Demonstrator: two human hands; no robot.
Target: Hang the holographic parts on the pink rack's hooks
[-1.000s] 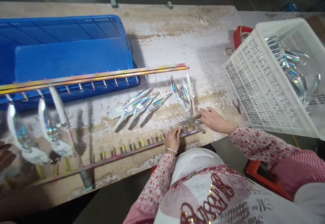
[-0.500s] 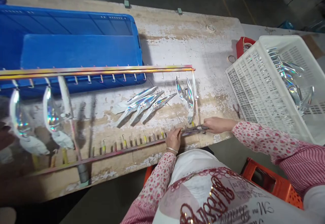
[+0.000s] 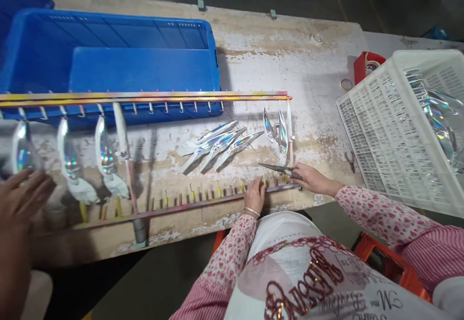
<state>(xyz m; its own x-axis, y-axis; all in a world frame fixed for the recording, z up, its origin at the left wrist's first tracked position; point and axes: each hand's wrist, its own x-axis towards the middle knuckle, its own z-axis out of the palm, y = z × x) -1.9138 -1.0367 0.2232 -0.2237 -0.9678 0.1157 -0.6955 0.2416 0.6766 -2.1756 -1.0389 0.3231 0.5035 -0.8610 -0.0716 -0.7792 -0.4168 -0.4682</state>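
Note:
My left hand (image 3: 254,194) is closed over the lower bar (image 3: 195,210) of a paint-stained rack, beside short yellow and grey pegs (image 3: 219,190). In my right hand (image 3: 311,177) is a long, pointed dark metal tool (image 3: 277,168). Its tips point left, above the bar; whether it is pliers or scissors I cannot tell. Two shiny silver fish-shaped lures (image 3: 282,134) hang at the rack's right end. Several more lures (image 3: 221,146) lie on the table left of them. The upper bar (image 3: 163,98) carries a row of small hooks.
Another person's hand (image 3: 23,194) is at the far left, near hanging lures (image 3: 68,158). A blue bin (image 3: 213,68) stands behind the rack. At right are a white basket (image 3: 373,126) holding silver lures, a red tape dispenser (image 3: 359,68) and small pliers (image 3: 350,161). An orange stool (image 3: 395,262) stands below.
My right hand has lifted the pointed tool off the lower bar and swung its tips upward. The view has shifted left, and the other person's hand now shows clearly.

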